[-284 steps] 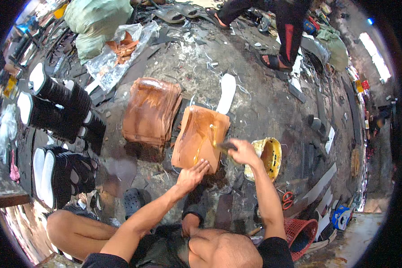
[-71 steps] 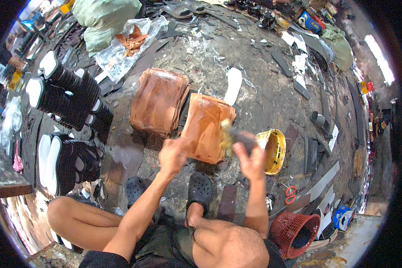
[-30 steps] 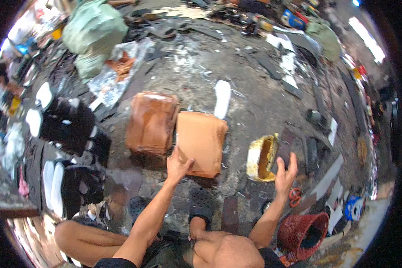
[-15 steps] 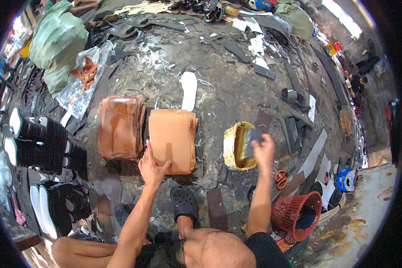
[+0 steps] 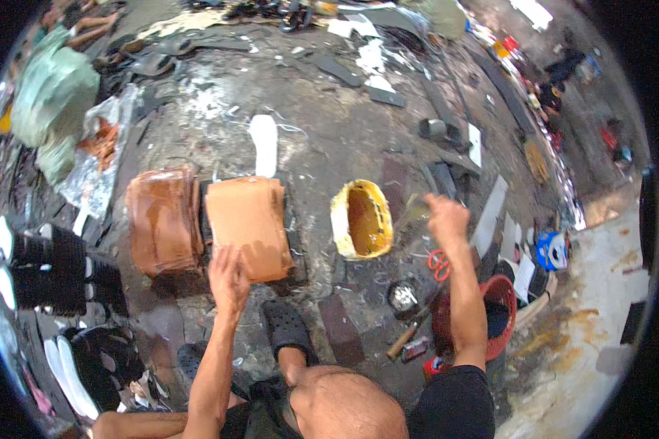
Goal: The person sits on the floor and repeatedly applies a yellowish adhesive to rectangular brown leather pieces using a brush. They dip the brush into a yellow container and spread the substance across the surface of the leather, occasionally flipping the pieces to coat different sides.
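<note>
My left hand [image 5: 228, 282] is open, its fingertips lying on the lower left corner of a stack of tan leather-like sheets [image 5: 247, 216]. Beside that stack, on the left, sits a second one of glossy brown sheets [image 5: 161, 219], with a wet-looking surface. My right hand [image 5: 448, 221] is closed in the air to the right of a yellow-smeared tub [image 5: 339, 227] that holds amber, glue-like liquid. From its fist a flat spreader [image 5: 416, 211] sticks out toward the tub, yellowish and blurred by motion. A white sole-shaped piece [image 5: 264, 146] lies beyond the tan stack.
Orange-handled scissors [image 5: 438, 265], a small round dish [image 5: 403, 297] and a red basket [image 5: 501, 307] are under or near my right forearm. Black-and-white soles [image 5: 66, 278] are piled at the left. Scraps and a loose sandal [image 5: 433, 129] litter the far floor.
My right hand has lifted the spreader out of the tub and moved right. The left hand has slid down slightly toward the tan stack's near edge. The whole view has shifted.
</note>
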`<move>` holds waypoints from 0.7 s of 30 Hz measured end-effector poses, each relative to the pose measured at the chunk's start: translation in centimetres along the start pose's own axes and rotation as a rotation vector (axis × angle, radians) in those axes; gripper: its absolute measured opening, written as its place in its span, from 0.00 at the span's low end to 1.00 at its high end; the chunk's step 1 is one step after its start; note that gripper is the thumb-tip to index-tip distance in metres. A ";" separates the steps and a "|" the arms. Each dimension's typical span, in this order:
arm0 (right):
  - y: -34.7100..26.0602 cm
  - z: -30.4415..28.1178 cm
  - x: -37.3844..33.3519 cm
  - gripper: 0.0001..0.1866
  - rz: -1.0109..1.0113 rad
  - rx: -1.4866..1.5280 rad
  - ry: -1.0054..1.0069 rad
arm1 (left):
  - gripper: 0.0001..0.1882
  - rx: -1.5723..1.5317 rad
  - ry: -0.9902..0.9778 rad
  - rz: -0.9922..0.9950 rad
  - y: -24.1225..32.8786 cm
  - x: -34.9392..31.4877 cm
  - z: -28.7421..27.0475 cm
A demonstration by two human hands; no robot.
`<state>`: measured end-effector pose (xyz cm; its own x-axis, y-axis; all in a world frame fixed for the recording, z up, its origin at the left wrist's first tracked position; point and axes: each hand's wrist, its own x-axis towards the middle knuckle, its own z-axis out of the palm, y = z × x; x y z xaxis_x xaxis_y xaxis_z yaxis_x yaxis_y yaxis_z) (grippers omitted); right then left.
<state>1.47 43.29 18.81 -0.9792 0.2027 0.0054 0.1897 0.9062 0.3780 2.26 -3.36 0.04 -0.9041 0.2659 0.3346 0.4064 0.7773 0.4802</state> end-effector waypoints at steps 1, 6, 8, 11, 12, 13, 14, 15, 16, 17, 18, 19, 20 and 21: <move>-0.5 -1.6 1.4 0.16 -0.020 0.103 0.200 | 0.32 -0.056 -0.122 0.016 0.7 0.0 -0.5; -11.2 -11.0 7.5 0.17 -0.260 0.702 0.474 | 0.33 0.076 -0.228 0.119 -0.8 -2.4 1.7; -17.3 -11.3 8.6 0.18 -0.350 0.917 0.293 | 0.32 0.010 -0.261 0.113 -1.5 -2.7 1.3; -26.5 -6.6 9.2 0.20 -0.321 1.199 0.177 | 0.29 -0.001 -0.262 0.166 -0.9 -3.5 1.8; -29.2 -3.8 9.3 0.19 -0.291 1.306 0.130 | 0.29 -0.008 -0.283 0.187 -0.6 -3.8 2.0; -30.8 1.8 10.0 0.21 -0.267 1.324 0.073 | 0.29 -0.026 -0.301 0.211 0.4 -3.2 2.2; -32.2 6.0 9.9 0.23 -0.244 1.352 0.009 | 0.29 -0.042 -0.287 0.206 0.9 -3.1 2.5; -35.0 5.2 7.1 0.26 -0.163 1.186 0.027 | 0.29 -0.027 -0.292 0.163 0.0 -4.4 2.0; -36.8 3.6 4.2 0.28 -0.083 1.012 0.057 | 0.29 -0.017 -0.290 0.129 -0.7 -5.4 1.5; -36.9 3.2 2.8 0.32 -0.140 0.912 0.092 | 0.30 0.005 -0.274 0.145 -0.9 -5.2 1.3; -37.4 3.1 2.1 0.31 -0.067 0.892 0.051 | 0.31 0.018 -0.262 0.161 -0.7 -5.2 1.4; -38.2 2.9 2.5 0.29 -0.032 0.899 0.048 | 0.32 0.033 -0.252 0.175 -0.5 -5.2 1.4; -39.2 2.7 3.2 0.28 0.002 0.907 0.042 | 0.33 0.048 -0.244 0.189 -0.7 -5.1 1.4; -40.0 2.8 4.7 0.26 -0.141 0.922 0.157 | 0.32 0.090 -0.239 0.164 -0.7 -4.9 1.6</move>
<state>-10.51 8.99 1.15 -0.9832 0.0772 0.1654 -0.0152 0.8683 -0.4957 6.21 -4.31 -3.21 -0.8373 0.5102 0.1967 0.5457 0.7574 0.3584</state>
